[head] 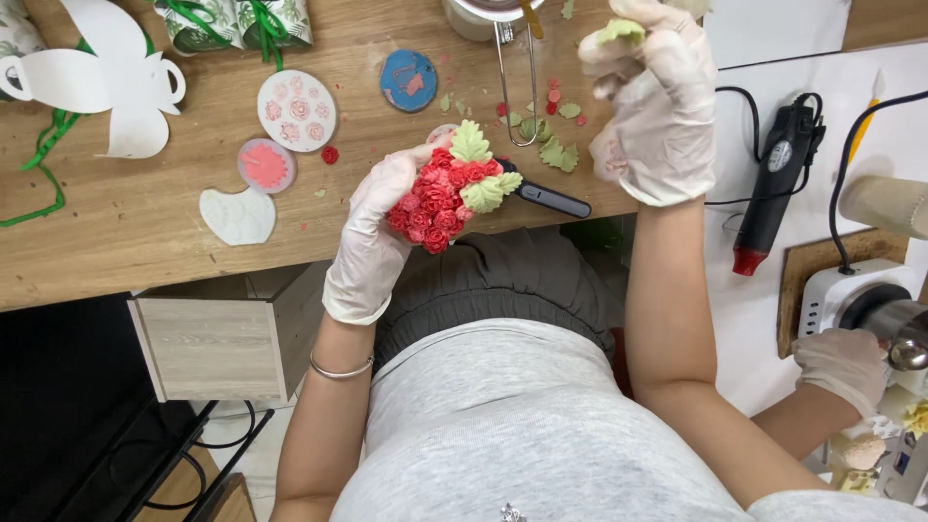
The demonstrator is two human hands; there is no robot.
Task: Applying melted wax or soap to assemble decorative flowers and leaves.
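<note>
We look down at our two hands in thin white gloves. Our left hand [379, 227] curls around a bunch of little red clay roses with pale green leaves [447, 188], and the fingers wrap it from below and from the side, so the bunch sits just over the near edge of the brown wooden table [145, 232], above our lap. Our right hand [650, 97] is up higher, over the table, and its fingertips are pinched shut on one small pale green clay leaf [620, 31]. More little green leaves [553, 151] lie on the table between our hands, near a pair of thin metal tongs [517, 82]. A round white mould with rose shapes [297, 109] and a round blue mould [408, 80] lie further left. A black and red heat gun [773, 179] rests on the white top at the right. Another person's gloved hand [839, 365] is at the lower right.
</note>
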